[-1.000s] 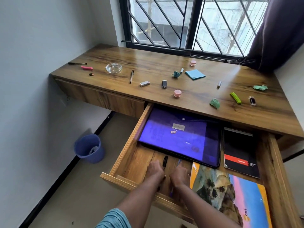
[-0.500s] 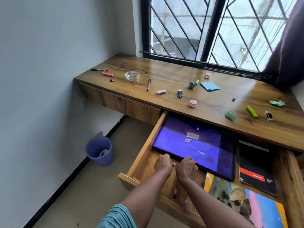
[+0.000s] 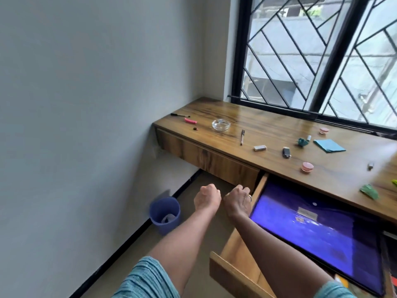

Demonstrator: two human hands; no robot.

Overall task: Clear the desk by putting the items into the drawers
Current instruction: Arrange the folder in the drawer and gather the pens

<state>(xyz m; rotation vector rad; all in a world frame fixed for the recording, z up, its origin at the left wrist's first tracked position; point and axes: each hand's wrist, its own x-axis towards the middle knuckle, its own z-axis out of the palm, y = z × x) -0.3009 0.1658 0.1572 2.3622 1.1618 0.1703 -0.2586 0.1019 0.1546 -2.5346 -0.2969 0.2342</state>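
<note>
My left hand (image 3: 207,197) and my right hand (image 3: 237,201) hang side by side in the air, fingers curled, with nothing visible in them. They are just below the front of the closed left drawer (image 3: 204,158) and left of the open drawer (image 3: 236,250). My right hand's knuckles are close to the closed drawer's lower edge; contact cannot be told. A purple folder (image 3: 322,233) lies in the open drawer. On the desk (image 3: 268,125) lie a black marker (image 3: 180,115), a pink clip (image 3: 190,120), a glass ashtray (image 3: 220,125), a pen (image 3: 242,136), a white eraser (image 3: 260,147) and a black USB stick (image 3: 286,152).
Further right on the desk lie two pink jars (image 3: 307,167), a teal paper pad (image 3: 329,145), a teal paper figure (image 3: 302,142) and a green crumpled paper (image 3: 369,191). A blue waste bin (image 3: 165,215) stands on the floor by the left wall. A barred window runs behind the desk.
Both hands have come out of the open drawer's front part, leaving the pens there, and moved up and left to below the closed left drawer. My view has turned left.
</note>
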